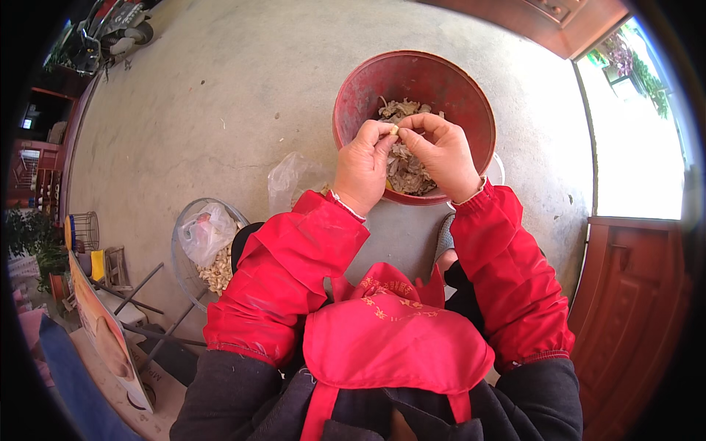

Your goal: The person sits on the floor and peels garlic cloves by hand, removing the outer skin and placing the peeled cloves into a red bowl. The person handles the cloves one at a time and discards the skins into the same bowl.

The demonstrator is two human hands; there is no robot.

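Over the mouth of a red bucket [353,93], my left hand [364,165] pinches a small pale piece [394,130], which looks like a garlic clove, between thumb and forefinger. The thumb and forefinger of my right hand [441,151] close on its other side. Dry, papery brown husks [409,173] lie in the bucket below my fingers. To the left, a clear basin [179,248] on the floor holds many pale clove-like pieces [218,271] and a crumpled plastic bag [207,232]. My left sleeve hides part of that basin.
A thin clear plastic bag [292,179] lies on the concrete floor [220,82] beside the bucket. Dark metal legs [171,333] and a cardboard piece [105,336] are at lower left. A wooden door [629,308] stands at right, and a parked two-wheeler [118,33] at far upper left.
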